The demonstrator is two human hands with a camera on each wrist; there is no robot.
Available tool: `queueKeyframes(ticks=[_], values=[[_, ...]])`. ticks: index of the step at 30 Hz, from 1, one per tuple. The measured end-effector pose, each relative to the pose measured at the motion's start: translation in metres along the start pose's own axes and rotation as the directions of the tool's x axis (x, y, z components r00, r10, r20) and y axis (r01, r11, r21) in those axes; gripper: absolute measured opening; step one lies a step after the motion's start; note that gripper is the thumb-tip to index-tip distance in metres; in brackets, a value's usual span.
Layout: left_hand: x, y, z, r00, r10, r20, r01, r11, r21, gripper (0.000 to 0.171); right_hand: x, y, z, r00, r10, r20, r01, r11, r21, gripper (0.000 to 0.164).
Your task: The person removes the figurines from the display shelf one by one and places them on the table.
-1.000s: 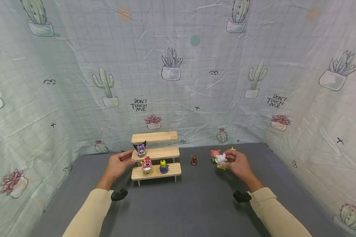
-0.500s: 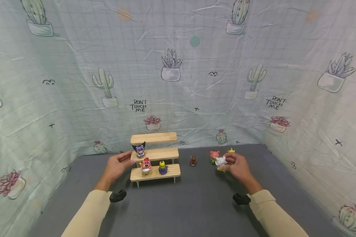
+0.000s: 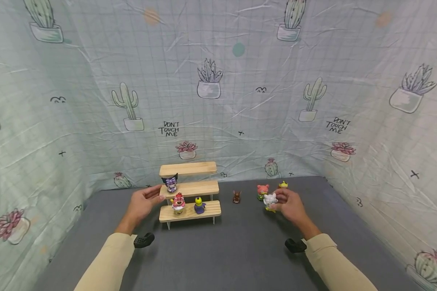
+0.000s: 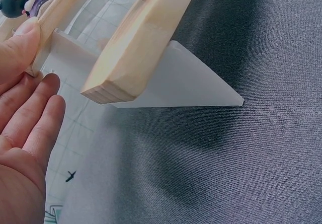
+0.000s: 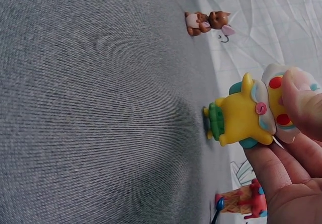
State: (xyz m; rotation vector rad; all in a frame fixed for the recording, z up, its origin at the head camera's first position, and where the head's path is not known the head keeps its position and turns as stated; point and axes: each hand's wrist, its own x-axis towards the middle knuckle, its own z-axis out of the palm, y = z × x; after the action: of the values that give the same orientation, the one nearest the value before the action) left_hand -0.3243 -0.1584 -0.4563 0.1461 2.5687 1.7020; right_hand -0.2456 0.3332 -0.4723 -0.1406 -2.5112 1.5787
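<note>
My left hand (image 3: 142, 205) grips the left end of the middle step of a wooden three-step display stand (image 3: 190, 209). In the left wrist view, its thumb lies on the board (image 4: 59, 7) and its fingers are below. My right hand (image 3: 294, 207) pinches a small figurine (image 3: 270, 201) by its white-hooded head. The right wrist view shows this figurine's yellow body and red cheeks, with a green part (image 5: 216, 121) beyond its lower end; whether that belongs to it I cannot tell. A pink-and-green figurine (image 3: 262, 191) stands just behind it.
On the stand are a black-and-purple figurine (image 3: 172, 184), a pink one (image 3: 178, 204) and a yellow-and-purple one (image 3: 199, 206). A brown figurine (image 3: 236, 197) stands on the grey table (image 3: 218, 250). Behind my right hand is a yellow figurine (image 3: 283, 184). A printed cloth (image 3: 225, 117) hangs behind.
The right hand and its figurine have come slightly nearer to me, showing more of the pink-and-green figurine behind. The left hand stays at the stand, and the view shifts slightly.
</note>
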Motion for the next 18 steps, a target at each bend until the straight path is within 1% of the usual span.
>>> queueKeyframes(ticks=[5,9,13,18], values=[[0.0013,-0.0015,0.0005,1.0,0.009,0.001,-0.009,1.0,0.002,0.06,-0.0014,0.0015,0.0007,1.0,0.003,0.007,-0.003,1.0,-0.001,0.044],[-0.0006,-0.0008,-0.0005,1.0,0.006,0.002,-0.006,1.0,0.006,0.06,-0.0018,0.0033,0.0035,1.0,0.003,0.02,-0.003,1.0,-0.001,0.044],[-0.003,0.0018,-0.0011,1.0,0.001,-0.002,-0.001,1.0,0.019,0.059,-0.0016,0.0054,0.0059,1.0,0.007,0.012,-0.007,1.0,-0.016,0.045],[-0.002,0.0027,0.001,1.0,-0.001,0.001,0.001,1.0,0.021,0.06,-0.0019,0.0074,0.0049,1.0,0.012,-0.002,-0.012,1.0,-0.02,0.045]])
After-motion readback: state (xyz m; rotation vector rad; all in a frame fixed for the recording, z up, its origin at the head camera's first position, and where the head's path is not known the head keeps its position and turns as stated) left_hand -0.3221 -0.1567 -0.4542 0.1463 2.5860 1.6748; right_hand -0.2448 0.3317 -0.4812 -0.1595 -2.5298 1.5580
